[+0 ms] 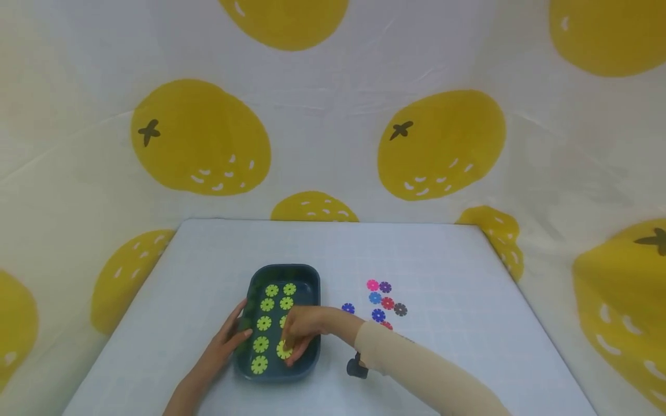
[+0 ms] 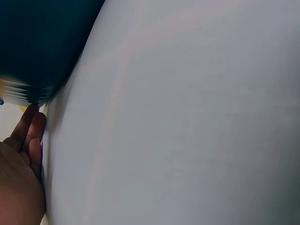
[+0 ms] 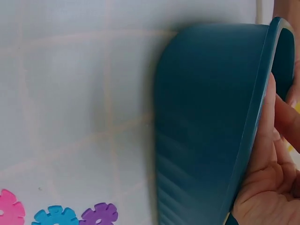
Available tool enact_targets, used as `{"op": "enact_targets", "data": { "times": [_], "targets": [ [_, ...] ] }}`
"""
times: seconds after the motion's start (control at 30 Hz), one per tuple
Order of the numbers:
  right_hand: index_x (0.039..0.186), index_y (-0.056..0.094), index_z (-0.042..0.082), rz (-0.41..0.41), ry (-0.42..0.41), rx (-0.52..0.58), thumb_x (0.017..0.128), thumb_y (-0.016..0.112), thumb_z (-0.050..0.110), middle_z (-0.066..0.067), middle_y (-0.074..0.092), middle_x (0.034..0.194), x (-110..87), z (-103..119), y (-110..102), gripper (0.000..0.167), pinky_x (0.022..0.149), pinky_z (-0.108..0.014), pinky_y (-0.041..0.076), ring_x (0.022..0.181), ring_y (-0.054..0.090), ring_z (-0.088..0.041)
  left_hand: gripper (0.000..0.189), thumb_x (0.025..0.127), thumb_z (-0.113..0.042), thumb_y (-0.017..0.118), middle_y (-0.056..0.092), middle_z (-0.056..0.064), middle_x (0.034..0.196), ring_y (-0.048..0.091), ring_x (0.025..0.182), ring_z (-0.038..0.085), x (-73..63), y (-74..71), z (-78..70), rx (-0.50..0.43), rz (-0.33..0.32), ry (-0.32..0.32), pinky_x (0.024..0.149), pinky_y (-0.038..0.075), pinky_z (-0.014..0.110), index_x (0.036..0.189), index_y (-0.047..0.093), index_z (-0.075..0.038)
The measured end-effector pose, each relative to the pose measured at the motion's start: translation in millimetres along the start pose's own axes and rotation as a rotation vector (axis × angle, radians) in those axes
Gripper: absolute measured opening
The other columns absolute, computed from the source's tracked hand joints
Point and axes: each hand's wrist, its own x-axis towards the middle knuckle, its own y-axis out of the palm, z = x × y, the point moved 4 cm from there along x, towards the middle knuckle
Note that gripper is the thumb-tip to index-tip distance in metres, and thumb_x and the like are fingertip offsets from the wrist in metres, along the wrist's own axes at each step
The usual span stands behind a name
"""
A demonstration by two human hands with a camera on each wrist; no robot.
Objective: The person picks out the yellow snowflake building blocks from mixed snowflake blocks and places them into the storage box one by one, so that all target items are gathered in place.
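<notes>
A dark teal tray [image 1: 278, 374] holds two columns of yellow-green notched discs [image 1: 264, 323]. On the tray's left side my left hand [image 1: 225, 341] touches the rim, its thumb lying over the edge; in the left wrist view its fingers [image 2: 32, 124] reach the tray's outer wall. My right hand [image 1: 304, 328] comes over the tray from the right, fingers pointing down, and pinches a yellow-green disc [image 1: 281, 351] low in the right column. In the right wrist view this hand [image 3: 267, 187] sits behind the tray wall [image 3: 206, 112], and that disc is hidden.
Right of the tray, several loose discs lie on the white table [image 1: 458, 323], among them a pink disc [image 1: 372, 285], a light blue disc [image 1: 375, 298] and a grey disc [image 1: 400, 309]. My right forearm [image 1: 416, 361] covers part of the table near them. A fruit-patterned cloth [image 1: 322, 144] hangs behind.
</notes>
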Motion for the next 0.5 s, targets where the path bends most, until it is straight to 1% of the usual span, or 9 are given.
{"op": "enact_targets", "data": {
  "times": [0.17,0.27,0.4,0.43,0.5],
  "targets": [
    [0.080,0.073,0.000,-0.005,0.031,-0.080,0.087,0.069,-0.002,-0.018,0.073,0.071,1.5,-1.1,3.7,0.009,0.051,-0.025,0.057,0.063,0.074,-0.029,0.075,0.097,-0.037,0.061,0.015,0.014,0.166,0.020,0.148,0.045,0.9,0.6,-1.9,-0.007,-0.002,0.001,0.115,0.018,0.069,0.158,0.017,-0.036],
    [0.080,0.073,-0.001,0.000,0.037,-0.108,0.085,0.070,-0.004,-0.019,0.072,0.069,2.4,-1.8,6.7,0.007,0.051,-0.027,0.058,0.063,0.073,-0.031,0.075,0.096,-0.041,0.062,0.019,0.016,0.164,0.022,0.148,0.046,-0.3,0.6,-3.0,0.009,-0.003,-0.027,0.115,0.022,0.069,0.157,0.018,-0.038],
    [0.079,0.072,-0.003,0.015,0.044,-0.117,0.085,0.069,-0.006,-0.021,0.072,0.070,3.8,-1.7,9.3,0.007,0.052,-0.028,0.059,0.065,0.074,-0.034,0.075,0.094,-0.045,0.064,0.027,0.017,0.161,0.029,0.145,0.046,-2.4,0.0,-3.4,0.021,-0.007,-0.066,0.113,0.028,0.067,0.155,0.020,-0.043],
    [0.079,0.072,-0.004,0.018,0.043,-0.122,0.085,0.068,-0.006,-0.022,0.072,0.070,4.5,-1.5,9.7,0.008,0.052,-0.029,0.059,0.065,0.073,-0.034,0.075,0.094,-0.045,0.064,0.028,0.018,0.160,0.031,0.144,0.046,-3.0,-0.3,-3.5,0.019,-0.007,-0.069,0.113,0.029,0.067,0.155,0.020,-0.043],
    [0.077,0.072,-0.006,0.021,0.041,-0.139,0.086,0.067,-0.006,-0.023,0.071,0.070,6.2,-1.3,10.4,0.009,0.052,-0.029,0.059,0.065,0.073,-0.035,0.075,0.094,-0.045,0.063,0.027,0.018,0.161,0.030,0.144,0.047,-4.0,-0.9,-3.5,0.021,-0.007,-0.072,0.113,0.030,0.067,0.155,0.020,-0.043]
  ]
}}
